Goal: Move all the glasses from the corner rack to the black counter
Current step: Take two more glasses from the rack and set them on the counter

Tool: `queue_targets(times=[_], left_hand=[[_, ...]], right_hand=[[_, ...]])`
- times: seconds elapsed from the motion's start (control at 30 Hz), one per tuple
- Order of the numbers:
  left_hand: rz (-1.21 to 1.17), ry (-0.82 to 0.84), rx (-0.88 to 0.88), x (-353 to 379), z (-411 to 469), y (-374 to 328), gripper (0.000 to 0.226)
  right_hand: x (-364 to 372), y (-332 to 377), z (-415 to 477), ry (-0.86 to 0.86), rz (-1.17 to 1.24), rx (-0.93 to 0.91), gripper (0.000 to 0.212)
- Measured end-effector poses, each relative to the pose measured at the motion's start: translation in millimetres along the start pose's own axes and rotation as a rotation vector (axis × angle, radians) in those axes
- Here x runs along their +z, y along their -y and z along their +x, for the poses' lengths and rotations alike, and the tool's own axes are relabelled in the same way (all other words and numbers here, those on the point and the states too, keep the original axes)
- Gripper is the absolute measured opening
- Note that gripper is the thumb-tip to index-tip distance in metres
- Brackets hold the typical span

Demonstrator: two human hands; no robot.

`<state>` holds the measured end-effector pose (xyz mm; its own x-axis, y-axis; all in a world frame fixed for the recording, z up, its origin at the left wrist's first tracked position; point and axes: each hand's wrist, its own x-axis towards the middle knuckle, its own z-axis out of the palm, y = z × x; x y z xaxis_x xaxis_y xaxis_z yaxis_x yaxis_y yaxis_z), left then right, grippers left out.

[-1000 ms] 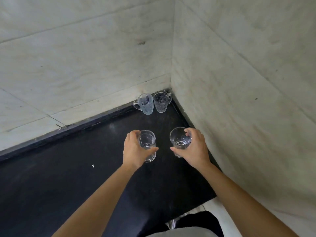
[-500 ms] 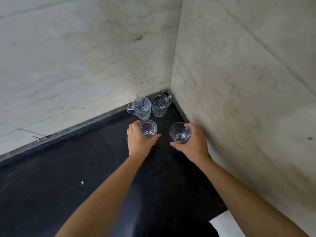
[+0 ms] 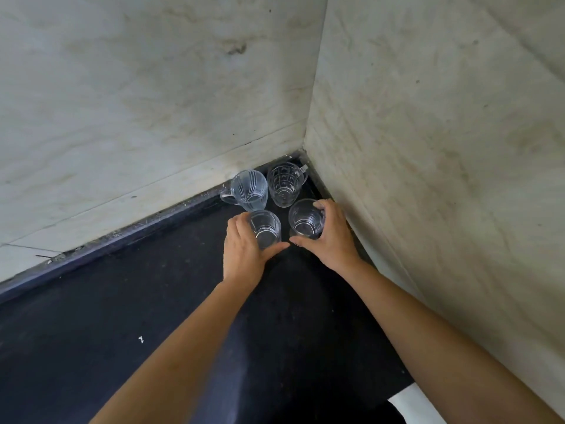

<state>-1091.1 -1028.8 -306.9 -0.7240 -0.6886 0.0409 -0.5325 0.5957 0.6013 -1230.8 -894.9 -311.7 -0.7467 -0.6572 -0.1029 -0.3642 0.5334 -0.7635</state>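
My left hand (image 3: 244, 252) is wrapped around a clear tumbler (image 3: 265, 229) that stands on the black counter (image 3: 122, 316). My right hand (image 3: 331, 240) grips a second clear glass (image 3: 305, 220) just to its right, close to the side wall. Behind them, in the counter's corner, stand two clear glass mugs: one with curved stripes (image 3: 249, 189) and a handle to the left, one with a grid pattern (image 3: 285, 185) and a handle to the right. All the glasses are upright. The corner rack is not in view.
Pale marble walls (image 3: 153, 102) meet at the corner behind the mugs and close in the counter at the back and right. The counter's front edge runs at the lower right, beside a white surface (image 3: 412, 402).
Both hands have carried their glasses forward toward the corner, and the glasses now stand right in front of the two mugs. The camera has come closer and tilted.
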Motion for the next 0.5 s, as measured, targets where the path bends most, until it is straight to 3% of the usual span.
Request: queue_targets(times=[0.37,0.5], left_hand=[[0.093,0.118,-0.006,-2,10,-1,0.109],[0.066,0.17,-0.019,-7,11,-1,0.118]], right_hand=[[-6,-7,9,0.033,-0.101,0.0,0.09],[-11,4,8,0.054,-0.179,0.067,0.099]])
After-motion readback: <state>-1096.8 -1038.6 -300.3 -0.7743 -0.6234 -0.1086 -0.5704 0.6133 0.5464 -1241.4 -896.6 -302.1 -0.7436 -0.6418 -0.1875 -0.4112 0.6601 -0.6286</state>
